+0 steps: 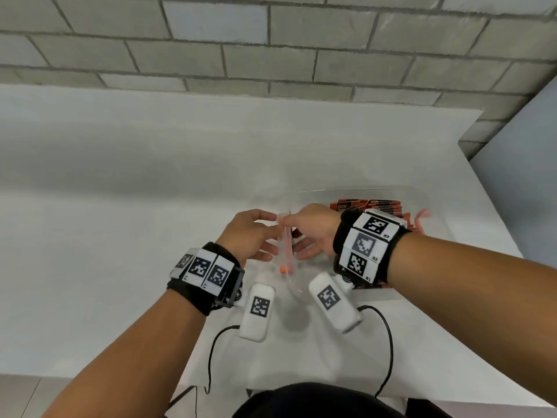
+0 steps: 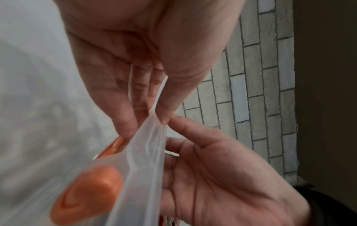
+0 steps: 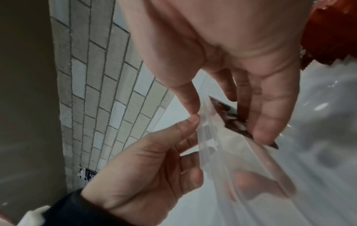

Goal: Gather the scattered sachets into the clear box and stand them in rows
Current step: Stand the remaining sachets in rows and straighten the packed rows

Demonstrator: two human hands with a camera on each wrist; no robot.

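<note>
Here | left hand [image 1: 250, 233] and right hand [image 1: 313, 233] pinch clear lid [image 1: 286, 245] upright over clear box [image 1: 434, 200], tabletop's right edge | sachets [image 1: 366, 205] inside: light, slippery; grip edges.

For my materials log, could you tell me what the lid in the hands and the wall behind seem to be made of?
The lid: seemingly thin translucent plastic with a frosted, slightly glossy look; fingers show through it, and it carries orange clips.
The wall: apparently matte grey brick or brick-style tile, with darker joint lines in staggered courses.
</note>
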